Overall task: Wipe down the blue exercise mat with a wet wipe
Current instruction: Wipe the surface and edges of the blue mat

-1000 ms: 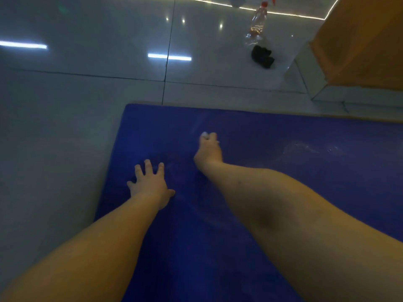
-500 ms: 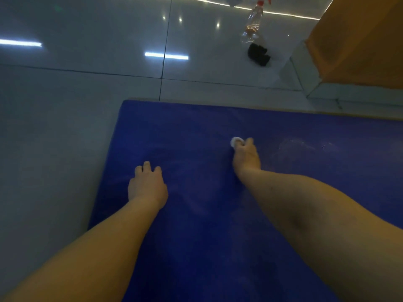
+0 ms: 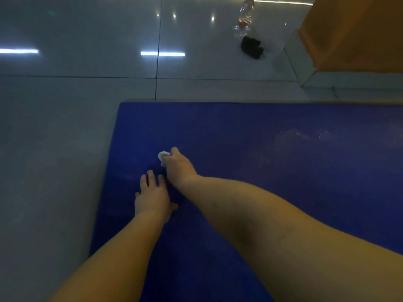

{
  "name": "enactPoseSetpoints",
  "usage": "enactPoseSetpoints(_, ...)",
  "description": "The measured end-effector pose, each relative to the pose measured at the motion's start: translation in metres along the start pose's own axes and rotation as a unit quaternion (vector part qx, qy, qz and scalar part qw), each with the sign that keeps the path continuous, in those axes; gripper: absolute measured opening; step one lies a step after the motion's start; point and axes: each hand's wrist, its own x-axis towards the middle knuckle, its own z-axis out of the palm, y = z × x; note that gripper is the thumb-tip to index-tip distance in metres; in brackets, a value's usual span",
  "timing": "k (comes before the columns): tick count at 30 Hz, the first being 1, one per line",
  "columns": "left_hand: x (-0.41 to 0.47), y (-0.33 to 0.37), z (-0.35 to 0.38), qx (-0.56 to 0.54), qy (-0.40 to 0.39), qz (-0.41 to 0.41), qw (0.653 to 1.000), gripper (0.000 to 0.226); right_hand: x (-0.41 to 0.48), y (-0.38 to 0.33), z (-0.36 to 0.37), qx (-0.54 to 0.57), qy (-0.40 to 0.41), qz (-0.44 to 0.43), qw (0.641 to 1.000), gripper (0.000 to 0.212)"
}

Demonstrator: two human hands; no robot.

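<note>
Head view. The blue exercise mat (image 3: 261, 192) lies flat on the glossy tiled floor (image 3: 65, 127), directly under and ahead of both arms. Its far edge runs left to right across the view and its left edge is just left of the hands. It passes out of frame to the right and toward the person, so its long axis cannot be settled. The right hand (image 3: 180, 167) is curled round a small bunched white wet wipe (image 3: 163, 155) and holds it against the mat near the far-left corner. The left hand (image 3: 152, 197) rests palm-down on the mat with fingers extended, holding nothing, just beside and nearer the person than the right hand. The right hand is therefore the working hand, and the greater unwiped area appears to lie to its right, where a pale damp smear (image 3: 305, 136) shows. Beyond the mat stand a clear plastic bottle (image 3: 245, 16) and a black object (image 3: 250, 47), next to an orange wall (image 3: 359, 29). Compared with half a second earlier, the right hand and wipe have swept leftward, closing most of the gap to the left hand. The left hand has kept roughly its place, its fingers now straighter.
</note>
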Motion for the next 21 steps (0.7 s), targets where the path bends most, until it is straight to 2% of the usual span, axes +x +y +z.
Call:
enactPoseSetpoints(2,0.001,0.002,0.000,0.013,-0.002,-0.004,1.000,0.106,-0.009,0.021,-0.018,-0.004,0.015,0.013,1.000,0.020)
enactPoseSetpoints(4,0.002,0.004,0.001,0.021,-0.008,-0.006,1.000,0.106,-0.018,0.057,-0.036,-0.038,0.050,0.075,0.995,0.021)
enactPoseSetpoints(6,0.002,0.004,0.001,0.035,-0.006,-0.006,0.999,0.107,-0.031,0.099,-0.054,-0.105,0.108,0.152,0.977,0.023)
enactPoseSetpoints(8,0.003,0.004,0.001,0.042,-0.004,-0.005,0.999,0.108,-0.044,0.133,-0.069,-0.159,0.128,0.215,0.955,0.023)
enactPoseSetpoints(10,0.002,0.005,0.002,0.045,-0.003,-0.005,0.999,0.107,-0.049,0.152,-0.071,-0.137,0.137,0.257,0.947,0.025)
enactPoseSetpoints(12,0.002,0.005,0.001,0.044,-0.002,-0.006,0.999,0.108,-0.043,0.149,-0.060,-0.049,0.145,0.263,0.953,0.031)
enactPoseSetpoints(14,0.003,0.005,0.001,0.046,-0.003,-0.005,0.999,0.108,-0.033,0.126,-0.043,0.024,0.145,0.239,0.960,0.038)
enactPoseSetpoints(16,0.004,0.005,0.001,0.043,-0.004,-0.006,0.999,0.107,-0.027,0.090,-0.022,0.051,0.128,0.189,0.972,0.039)
enactPoseSetpoints(19,0.003,0.005,0.000,0.037,-0.003,-0.008,0.999,0.107,-0.025,0.037,0.009,0.073,0.098,0.052,0.991,0.017)
enactPoseSetpoints(21,0.003,0.005,0.000,0.030,-0.002,-0.006,1.000,0.106,-0.026,0.017,0.025,0.061,0.057,-0.039,0.996,0.017)
